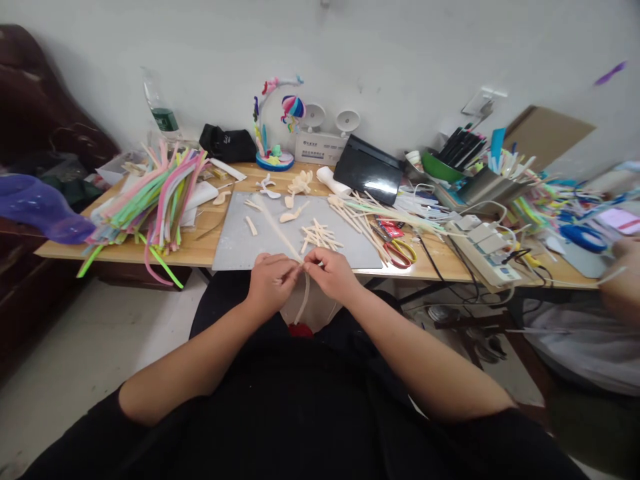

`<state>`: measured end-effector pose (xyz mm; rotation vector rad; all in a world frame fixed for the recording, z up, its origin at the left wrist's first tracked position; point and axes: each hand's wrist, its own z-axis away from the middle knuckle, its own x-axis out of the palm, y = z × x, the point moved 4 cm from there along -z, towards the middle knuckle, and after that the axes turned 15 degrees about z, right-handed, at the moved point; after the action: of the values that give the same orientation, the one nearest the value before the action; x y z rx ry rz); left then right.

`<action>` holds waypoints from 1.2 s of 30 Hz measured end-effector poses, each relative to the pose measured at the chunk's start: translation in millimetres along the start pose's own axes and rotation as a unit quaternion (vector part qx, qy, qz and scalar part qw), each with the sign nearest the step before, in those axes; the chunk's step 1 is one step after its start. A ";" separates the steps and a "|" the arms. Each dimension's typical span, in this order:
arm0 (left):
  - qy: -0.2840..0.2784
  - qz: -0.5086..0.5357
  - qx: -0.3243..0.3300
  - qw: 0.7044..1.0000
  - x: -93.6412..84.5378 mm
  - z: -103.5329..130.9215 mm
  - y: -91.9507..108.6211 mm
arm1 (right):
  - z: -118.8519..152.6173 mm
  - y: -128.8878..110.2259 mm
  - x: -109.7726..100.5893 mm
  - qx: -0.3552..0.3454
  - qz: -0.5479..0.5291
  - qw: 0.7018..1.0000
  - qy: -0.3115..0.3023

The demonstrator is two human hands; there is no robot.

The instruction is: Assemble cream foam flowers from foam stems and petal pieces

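A long cream pipe cleaner [277, 230] runs from the grey mat down between my hands, and its lower end hangs below them over my lap. My left hand [273, 281] pinches it from the left near the mat's front edge. Fingertips of my right hand [327, 270] close on it right beside the left ones, nearly touching. Just beyond lies a pile of short cream pieces [320, 235]. Several shaped cream pieces, among them a leaf-like one [291, 215] and a petal cluster [301, 181], rest farther back on the grey mat [235, 240].
A thick bundle of coloured pipe cleaners [163, 200] lies at left beside a purple vase-like object [45, 210]. Right of the mat are scissors [400, 253], a power strip [483, 253] and cables. A colourful hanging ornament [275, 159] stands behind. Another person's hand [623, 280] shows at far right.
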<state>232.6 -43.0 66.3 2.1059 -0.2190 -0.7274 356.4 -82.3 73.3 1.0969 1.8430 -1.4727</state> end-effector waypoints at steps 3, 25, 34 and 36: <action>0.046 0.101 -0.069 0.991 0.6 1.4 -10.4 | 2.0 1.4 7.9 0.058 -0.059 0.996 -0.021; -0.042 0.363 -0.207 0.908 14.2 13.9 -11.8 | 11.7 -19.6 -16.7 -0.122 -0.033 0.986 0.109; -0.070 0.253 -0.229 0.937 8.6 16.4 -6.5 | 8.4 -6.1 -1.8 0.046 -0.040 0.997 -0.055; -0.090 0.229 -0.212 0.946 8.6 15.5 -6.7 | 8.4 -4.3 0.3 0.053 -0.022 0.995 -0.086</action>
<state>230.0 -53.1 50.5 1.5022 -0.5770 -0.6174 351.9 -90.7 73.2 0.9503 1.6965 -1.6535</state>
